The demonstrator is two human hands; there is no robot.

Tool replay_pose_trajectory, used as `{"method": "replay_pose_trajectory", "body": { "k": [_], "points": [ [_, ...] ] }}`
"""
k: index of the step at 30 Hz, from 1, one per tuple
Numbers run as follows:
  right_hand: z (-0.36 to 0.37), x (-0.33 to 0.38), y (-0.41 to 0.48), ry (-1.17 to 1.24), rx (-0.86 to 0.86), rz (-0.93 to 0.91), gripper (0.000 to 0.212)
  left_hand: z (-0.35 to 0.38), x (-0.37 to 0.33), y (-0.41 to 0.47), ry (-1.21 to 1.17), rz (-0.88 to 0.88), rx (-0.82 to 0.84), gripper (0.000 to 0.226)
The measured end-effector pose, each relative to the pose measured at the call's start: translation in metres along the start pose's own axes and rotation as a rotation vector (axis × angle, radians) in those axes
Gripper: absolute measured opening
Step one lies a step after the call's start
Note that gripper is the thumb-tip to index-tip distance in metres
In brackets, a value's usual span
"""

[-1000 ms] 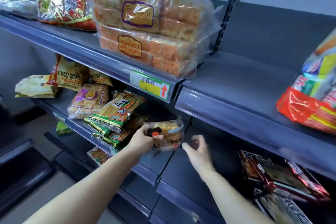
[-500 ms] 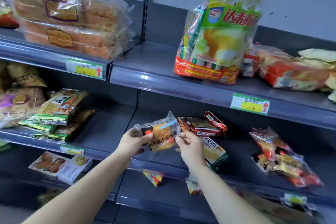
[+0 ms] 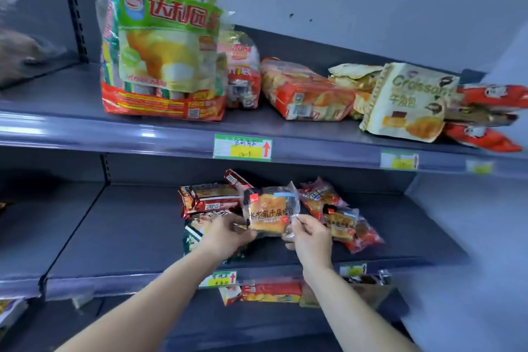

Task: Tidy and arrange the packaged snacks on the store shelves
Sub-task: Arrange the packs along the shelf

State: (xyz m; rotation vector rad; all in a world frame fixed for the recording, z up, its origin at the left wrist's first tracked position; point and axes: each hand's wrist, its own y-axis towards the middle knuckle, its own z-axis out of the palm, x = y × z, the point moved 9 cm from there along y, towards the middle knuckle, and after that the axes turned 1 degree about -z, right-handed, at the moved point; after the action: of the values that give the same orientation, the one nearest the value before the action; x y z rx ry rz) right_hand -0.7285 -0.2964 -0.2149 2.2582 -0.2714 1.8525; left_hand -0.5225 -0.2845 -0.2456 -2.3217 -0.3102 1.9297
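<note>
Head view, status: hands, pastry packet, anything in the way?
Left hand and right hand both grip the pastry packet. Held over middle shelf. Red packets close left, similar packet right.

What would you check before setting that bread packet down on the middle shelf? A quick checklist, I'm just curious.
1. Grip: the left hand and right hand both hold the bread packet: ok.
2. A matching packet lies just to its right: ok.
3. Bare room on the middle shelf: ok.
4. The red packets under the matching one lie straight: not ok, askew.
5. Wrapper intact: cannot tell.
</note>
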Motion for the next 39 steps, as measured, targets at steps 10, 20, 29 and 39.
{"method": "replay_pose_trajectory", "body": {
  "k": [10,20,29,39],
  "points": [
    [-0.135,-0.077,0.137,0.086,-0.176,0.206,0.014,0.18,-0.033,0.092,0.196,0.106,0.027,0.011],
    [-0.168,-0.152,0.232,0.37,-0.321,0.53,0.005,0.268,-0.021,0.146,0.773,0.136,0.159,0.058],
    [-0.137,-0.172,0.266,0.248,-0.128,0.548,0.019,0.272,-0.014,0.165,0.934,0.159,0.136,0.064],
    [-0.102,-0.121,0.241,-0.28,0.008,0.108,0.006,0.239,-0.018,0.142,0.86,0.167,0.103,0.042]
  ]
}}
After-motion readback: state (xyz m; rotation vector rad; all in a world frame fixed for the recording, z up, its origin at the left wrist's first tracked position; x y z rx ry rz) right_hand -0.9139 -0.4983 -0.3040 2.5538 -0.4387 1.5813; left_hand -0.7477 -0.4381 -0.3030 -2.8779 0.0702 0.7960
